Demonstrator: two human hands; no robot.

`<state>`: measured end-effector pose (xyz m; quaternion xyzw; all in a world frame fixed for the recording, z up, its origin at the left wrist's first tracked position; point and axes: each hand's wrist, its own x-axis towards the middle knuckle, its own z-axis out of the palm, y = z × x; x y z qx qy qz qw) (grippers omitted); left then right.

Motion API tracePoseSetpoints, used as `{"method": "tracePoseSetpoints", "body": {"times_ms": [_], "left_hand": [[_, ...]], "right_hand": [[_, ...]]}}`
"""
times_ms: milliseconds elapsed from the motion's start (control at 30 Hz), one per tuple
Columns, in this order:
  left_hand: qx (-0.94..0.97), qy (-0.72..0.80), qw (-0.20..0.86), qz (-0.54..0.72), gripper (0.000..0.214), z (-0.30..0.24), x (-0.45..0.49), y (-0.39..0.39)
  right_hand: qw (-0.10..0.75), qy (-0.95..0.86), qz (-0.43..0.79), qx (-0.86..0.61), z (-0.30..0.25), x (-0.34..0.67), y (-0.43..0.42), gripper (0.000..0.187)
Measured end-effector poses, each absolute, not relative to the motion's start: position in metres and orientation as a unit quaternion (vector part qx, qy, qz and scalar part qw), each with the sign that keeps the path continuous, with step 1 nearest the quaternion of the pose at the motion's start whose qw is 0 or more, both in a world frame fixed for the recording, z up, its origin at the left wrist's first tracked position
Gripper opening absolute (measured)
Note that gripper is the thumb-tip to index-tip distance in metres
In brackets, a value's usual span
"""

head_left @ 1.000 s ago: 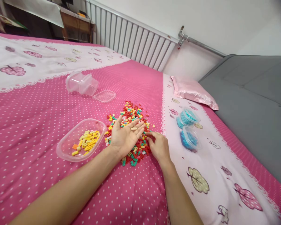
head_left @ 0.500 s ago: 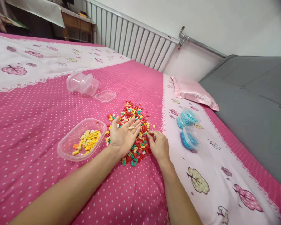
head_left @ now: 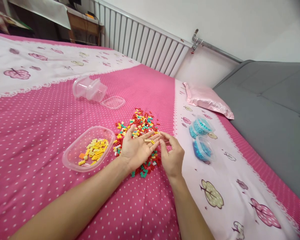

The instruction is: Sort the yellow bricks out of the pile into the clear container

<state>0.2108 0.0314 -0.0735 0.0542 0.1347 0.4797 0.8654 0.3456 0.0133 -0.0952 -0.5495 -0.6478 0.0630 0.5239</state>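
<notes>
Pieces, small, one cream and one yellow: lying on the fingers of the left hand, which is palm up, spread wide, above the pile. Right hand: fingers curled, thumb drawn in near them, tips at the left fingertips; whether it grips a piece cannot be told. Pile, loose, red, yellow, green and white: on the pink dotted sheet, partly hidden by the hands. Tub, clear, uncovered, left of the pile: yellow bricks and some orange within. Cups, clear, nested, on their side, beyond the tub; lid, flat, just beside them. Boxes, two, of blue bricks, right of the hands. Pillow, pink, satiny, near the grey headboard. Radiator, white, along the far wall.
</notes>
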Motion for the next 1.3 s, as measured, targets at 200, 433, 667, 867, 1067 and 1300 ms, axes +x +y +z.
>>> {"method": "tracePoseSetpoints", "body": {"times_ms": [200,433,667,867,1067,1300], "left_hand": [[0.091,0.166,0.793,0.579,0.063,-0.064,0.206,0.034],[0.084,0.180,0.764,0.614,0.067,-0.066,0.203,0.037],[0.074,0.187,0.765,0.612,0.064,-0.066,0.205,0.036],[0.074,0.189,0.765,0.611,0.064,-0.066,0.205,0.036],[0.069,0.191,0.767,0.609,0.063,-0.066,0.205,0.036],[0.072,0.198,0.766,0.608,0.062,-0.065,0.205,0.036]], "right_hand": [[0.426,-0.660,0.129,-0.605,-0.103,0.351,0.019,0.026],[0.324,-0.748,0.142,-0.561,-0.112,0.348,0.021,0.035],[0.278,-0.763,0.151,-0.564,-0.110,0.350,0.019,0.033],[0.285,-0.751,0.139,-0.579,-0.110,0.352,0.020,0.022],[0.291,-0.733,0.152,-0.596,-0.112,0.355,0.022,0.017],[0.282,-0.724,0.171,-0.606,-0.111,0.362,0.022,0.019]]}}
